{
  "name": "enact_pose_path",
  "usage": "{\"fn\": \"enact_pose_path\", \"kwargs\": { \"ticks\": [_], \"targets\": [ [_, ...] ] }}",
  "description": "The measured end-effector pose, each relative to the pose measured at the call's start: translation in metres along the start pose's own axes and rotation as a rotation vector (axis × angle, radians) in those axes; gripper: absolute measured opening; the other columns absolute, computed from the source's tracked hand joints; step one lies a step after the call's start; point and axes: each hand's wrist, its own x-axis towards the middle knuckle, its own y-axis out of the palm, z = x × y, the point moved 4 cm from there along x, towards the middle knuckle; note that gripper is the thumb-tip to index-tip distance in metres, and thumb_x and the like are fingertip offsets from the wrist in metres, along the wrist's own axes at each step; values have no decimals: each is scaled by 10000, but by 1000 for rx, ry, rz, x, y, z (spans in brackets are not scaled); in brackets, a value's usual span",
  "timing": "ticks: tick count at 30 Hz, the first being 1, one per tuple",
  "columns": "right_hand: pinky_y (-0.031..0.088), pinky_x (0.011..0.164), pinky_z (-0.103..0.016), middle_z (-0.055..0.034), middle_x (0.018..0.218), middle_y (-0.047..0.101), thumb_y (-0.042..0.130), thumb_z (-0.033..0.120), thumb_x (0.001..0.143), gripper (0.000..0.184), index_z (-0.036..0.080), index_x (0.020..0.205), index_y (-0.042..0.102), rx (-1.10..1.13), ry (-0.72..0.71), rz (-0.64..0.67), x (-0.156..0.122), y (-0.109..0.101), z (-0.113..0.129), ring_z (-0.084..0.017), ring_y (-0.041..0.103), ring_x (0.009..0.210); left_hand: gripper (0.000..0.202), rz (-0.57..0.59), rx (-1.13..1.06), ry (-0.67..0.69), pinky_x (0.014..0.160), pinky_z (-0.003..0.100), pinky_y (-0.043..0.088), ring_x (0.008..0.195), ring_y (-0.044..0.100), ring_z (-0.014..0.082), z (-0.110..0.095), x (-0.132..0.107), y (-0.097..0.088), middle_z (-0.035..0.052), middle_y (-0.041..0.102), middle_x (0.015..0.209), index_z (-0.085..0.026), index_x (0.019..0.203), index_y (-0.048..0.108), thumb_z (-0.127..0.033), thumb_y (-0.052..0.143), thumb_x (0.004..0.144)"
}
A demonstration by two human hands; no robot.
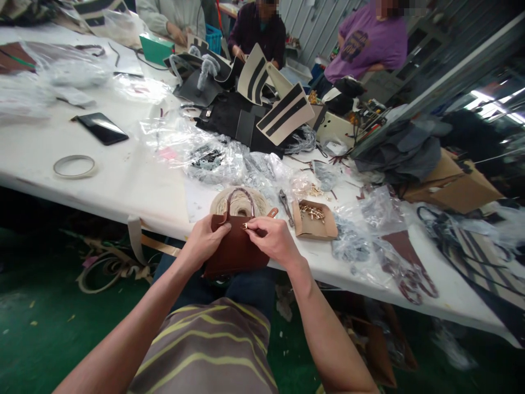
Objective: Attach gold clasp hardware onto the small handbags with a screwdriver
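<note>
A small brown leather handbag (235, 249) rests upright on my lap against the table edge, its looped handle (241, 192) pointing up. My left hand (206, 236) grips the bag's upper left side, thumb on the front near the handle's base. With thumb and fingertips my right hand (270, 235) pinches a small gold metal fitting (245, 225) at the bag's top front; its exact kind is too small to tell. A brown strap tab (272, 212) sticks up just behind the right hand. Behind the bag lies a thick roll of cream cord or tape (219, 201).
An open cardboard box (315, 232) of gold fittings stands right of the bag, with pliers (286, 207) beside it. A tape roll (74, 166) and a phone (102, 128) lie left. Plastic wrap (246, 167) and striped bag pieces (286, 114) cover the middle. Several people work across the table.
</note>
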Motion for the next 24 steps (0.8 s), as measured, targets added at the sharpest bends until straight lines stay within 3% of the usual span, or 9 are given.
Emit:
{"fn": "enact_pose_path", "kwargs": {
  "ticks": [8,16,24],
  "targets": [
    [659,895,-332,-87,1023,860,697,104,988,195,212,907,837,-81,-5,-59,1,9,1,-220,823,929,346,-52,25,34,942,410,560,1035,765,327,5,1,1,89,849,1102,-183,1116,786,-464,707,931],
    [678,878,-358,-72,1043,863,700,203,1045,211,243,916,862,-21,-19,79,6,4,-4,-226,827,927,377,-73,-28,0,926,395,567,1053,762,328,7,-1,3,103,849,1125,-167,1143,784,-471,723,927],
    [670,953,-381,-76,1116,860,654,212,1090,255,256,975,878,-82,-18,98,4,11,-8,-234,825,992,334,-72,31,31,982,419,548,1030,756,323,6,2,3,97,840,1095,-172,1108,785,-448,707,937]
  ]
}}
